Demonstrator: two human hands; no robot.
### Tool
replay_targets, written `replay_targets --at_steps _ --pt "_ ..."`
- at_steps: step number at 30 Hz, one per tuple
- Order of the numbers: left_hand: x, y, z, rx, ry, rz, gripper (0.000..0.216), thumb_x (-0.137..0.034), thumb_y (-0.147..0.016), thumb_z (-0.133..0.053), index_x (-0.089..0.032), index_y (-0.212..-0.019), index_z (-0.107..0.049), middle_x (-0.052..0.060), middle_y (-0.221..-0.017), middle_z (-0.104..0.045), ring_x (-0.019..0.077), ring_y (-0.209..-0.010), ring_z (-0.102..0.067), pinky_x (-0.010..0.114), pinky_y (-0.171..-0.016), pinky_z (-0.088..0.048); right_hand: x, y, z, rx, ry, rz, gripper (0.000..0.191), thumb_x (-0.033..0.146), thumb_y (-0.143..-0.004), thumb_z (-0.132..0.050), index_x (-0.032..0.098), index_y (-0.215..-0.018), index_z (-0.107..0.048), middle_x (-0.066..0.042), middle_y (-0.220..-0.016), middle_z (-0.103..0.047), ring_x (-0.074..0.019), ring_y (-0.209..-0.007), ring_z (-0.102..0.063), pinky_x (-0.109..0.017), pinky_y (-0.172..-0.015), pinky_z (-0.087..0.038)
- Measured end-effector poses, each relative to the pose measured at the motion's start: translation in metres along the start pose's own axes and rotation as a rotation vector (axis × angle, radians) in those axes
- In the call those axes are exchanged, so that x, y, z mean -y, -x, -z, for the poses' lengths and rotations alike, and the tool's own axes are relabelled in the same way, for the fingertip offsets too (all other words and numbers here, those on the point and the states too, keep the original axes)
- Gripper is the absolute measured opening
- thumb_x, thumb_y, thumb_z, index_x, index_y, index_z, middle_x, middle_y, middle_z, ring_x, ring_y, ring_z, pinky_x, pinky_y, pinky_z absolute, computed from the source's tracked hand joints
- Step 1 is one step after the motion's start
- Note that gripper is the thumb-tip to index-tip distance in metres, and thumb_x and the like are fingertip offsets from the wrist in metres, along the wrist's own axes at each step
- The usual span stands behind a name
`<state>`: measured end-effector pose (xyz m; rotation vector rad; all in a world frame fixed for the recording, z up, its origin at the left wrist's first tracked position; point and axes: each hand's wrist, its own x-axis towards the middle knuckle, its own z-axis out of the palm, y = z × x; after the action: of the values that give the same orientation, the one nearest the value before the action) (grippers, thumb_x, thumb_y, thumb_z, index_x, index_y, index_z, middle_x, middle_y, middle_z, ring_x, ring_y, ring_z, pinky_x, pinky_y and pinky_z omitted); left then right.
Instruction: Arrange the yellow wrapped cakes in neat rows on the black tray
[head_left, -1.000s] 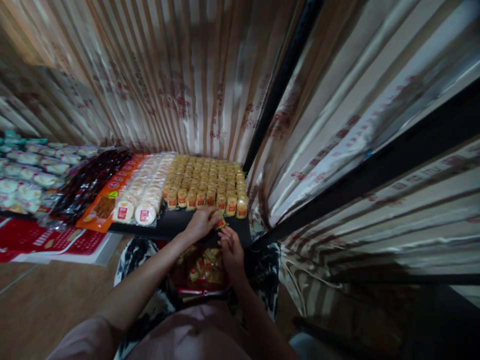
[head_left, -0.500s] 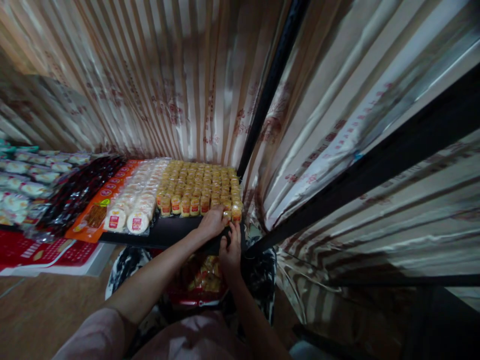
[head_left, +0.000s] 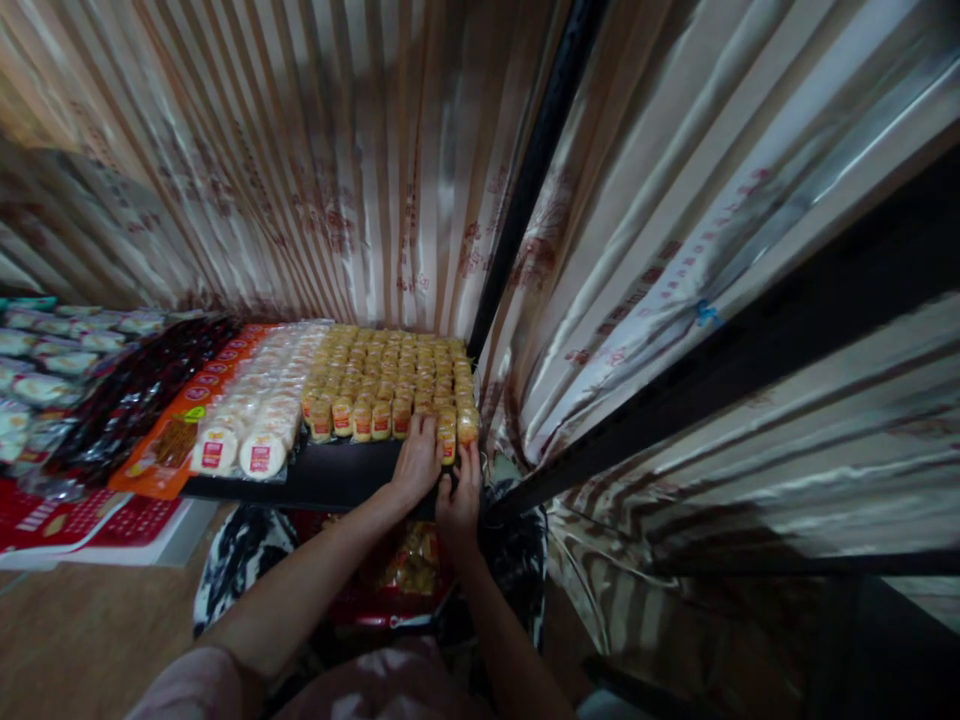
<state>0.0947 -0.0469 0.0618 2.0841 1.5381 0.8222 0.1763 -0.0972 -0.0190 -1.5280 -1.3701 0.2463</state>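
Observation:
Several rows of small yellow cakes in clear wrappers with red labels stand packed together on the black shelf. At the front right of these rows, my left hand lies along the packets with its fingers stretched and covers some of them. One wrapped cake shows between my two hands. My right hand is just below the corner packet; its fingertips reach up against that packet, and the thumb is held apart. Neither hand visibly grips a packet.
Round white wrapped biscuits, an orange snack bag, dark packets and white packets line up leftward. Below my arms sits a red container holding yellow packets. Black poles and a curtain border the shelf.
The view has shifted slightly, so the shelf sits a little lower and further left. My left hand has drawn slightly leftward from the corner, uncovering a cake between my hands.

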Motion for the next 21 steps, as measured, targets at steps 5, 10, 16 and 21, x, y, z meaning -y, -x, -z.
replay_targets --at_steps 5,10,16,21 --pt "0.011 0.010 -0.011 -0.125 0.093 -0.030 0.020 -0.013 -0.083 -0.042 -0.015 -0.103 -0.045 0.008 -0.100 -0.047 0.0152 -0.087 -0.054 0.029 -0.079 -0.048 -0.002 0.000 0.000 -0.016 0.057 -0.007 0.050 0.024 -0.085 -0.030 0.013 -0.134 -0.034 -0.016 -0.141 -0.029 -0.0265 -0.129 -0.031 -0.050 -0.098 -0.035" --pt "0.017 0.022 -0.018 -0.132 0.057 -0.076 0.012 -0.019 -0.086 -0.042 -0.017 -0.092 -0.052 0.004 -0.093 -0.048 0.0133 -0.082 -0.055 0.026 -0.076 -0.050 0.000 0.002 0.000 -0.036 0.051 -0.030 0.048 0.024 -0.086 -0.028 0.013 -0.131 -0.038 -0.016 -0.139 -0.034 -0.0258 -0.127 -0.034 -0.048 -0.096 -0.037" --pt "0.027 0.032 -0.027 -0.053 -0.028 -0.179 0.025 -0.022 -0.088 -0.039 -0.019 -0.109 -0.053 0.005 -0.103 -0.052 0.0133 -0.088 -0.057 0.025 -0.080 -0.050 0.000 0.002 -0.003 -0.048 0.033 -0.061 0.049 0.019 -0.083 -0.028 0.013 -0.130 -0.039 -0.015 -0.139 -0.034 -0.0235 -0.128 -0.033 -0.047 -0.098 -0.036" --pt "0.034 0.034 -0.034 -0.002 -0.068 -0.208 0.032 -0.016 -0.086 -0.039 -0.019 -0.115 -0.052 0.005 -0.107 -0.053 0.0138 -0.091 -0.057 0.024 -0.080 -0.050 0.000 -0.001 -0.004 -0.046 0.045 -0.083 0.052 0.016 -0.078 -0.030 0.012 -0.129 -0.040 -0.016 -0.137 -0.035 -0.0240 -0.128 -0.032 -0.049 -0.100 -0.034"
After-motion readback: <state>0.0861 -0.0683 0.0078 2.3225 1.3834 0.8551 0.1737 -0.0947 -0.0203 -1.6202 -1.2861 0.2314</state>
